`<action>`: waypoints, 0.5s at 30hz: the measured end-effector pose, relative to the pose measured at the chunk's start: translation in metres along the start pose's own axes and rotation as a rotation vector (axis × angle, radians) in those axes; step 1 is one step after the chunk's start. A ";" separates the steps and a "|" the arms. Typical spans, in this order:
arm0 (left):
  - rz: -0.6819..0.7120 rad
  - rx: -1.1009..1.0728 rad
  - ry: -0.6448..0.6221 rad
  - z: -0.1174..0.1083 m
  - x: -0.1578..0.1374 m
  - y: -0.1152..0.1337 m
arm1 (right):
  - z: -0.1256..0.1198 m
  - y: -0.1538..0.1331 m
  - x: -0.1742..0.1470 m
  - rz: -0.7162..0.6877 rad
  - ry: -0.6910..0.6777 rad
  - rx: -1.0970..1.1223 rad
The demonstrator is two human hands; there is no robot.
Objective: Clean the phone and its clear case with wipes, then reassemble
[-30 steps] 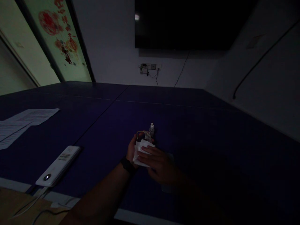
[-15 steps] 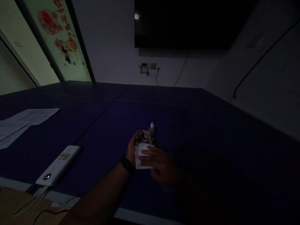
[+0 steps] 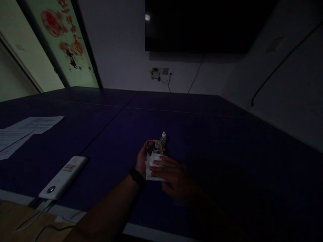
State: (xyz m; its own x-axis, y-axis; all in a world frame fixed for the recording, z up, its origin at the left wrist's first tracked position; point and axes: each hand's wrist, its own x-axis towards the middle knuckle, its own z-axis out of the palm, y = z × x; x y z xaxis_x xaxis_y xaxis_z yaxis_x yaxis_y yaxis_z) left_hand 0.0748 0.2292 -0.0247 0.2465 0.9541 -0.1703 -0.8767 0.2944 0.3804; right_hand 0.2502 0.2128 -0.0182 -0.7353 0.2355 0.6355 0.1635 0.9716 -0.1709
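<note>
My left hand (image 3: 141,161), with a dark band on its wrist, holds a patterned phone case (image 3: 156,146) from the left and below. A folded white tissue (image 3: 151,169) covers the case's lower part. On top of the tissue lies my right hand (image 3: 174,176), its fingers pressing it down against the case. Just beyond the case's upper right corner a small bottle with a white cap (image 3: 163,137) stands upright. Partly hidden under my right hand, a dark flat object (image 3: 179,202) lies on the table; its kind is too dark to tell.
The dark blue table (image 3: 106,141) stretches to the wall. To the left lie a white power bank (image 3: 64,176) with a cable (image 3: 32,222) plugged in, and printed sheets (image 3: 37,124). A large black screen (image 3: 196,27) hangs above wall sockets (image 3: 164,71).
The tissue and my right fingers have shifted very slightly upward on the case. My left hand and the bottle stay in place.
</note>
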 end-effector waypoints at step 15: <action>0.031 0.013 0.020 0.002 0.000 -0.002 | 0.000 0.001 0.001 0.125 0.010 -0.066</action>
State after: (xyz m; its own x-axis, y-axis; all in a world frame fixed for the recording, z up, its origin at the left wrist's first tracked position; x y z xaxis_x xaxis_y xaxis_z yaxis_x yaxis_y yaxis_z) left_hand 0.0777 0.2285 -0.0239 0.2108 0.9614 -0.1765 -0.8783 0.2656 0.3975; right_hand 0.2496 0.2140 -0.0174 -0.7000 0.3545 0.6199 0.2966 0.9340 -0.1992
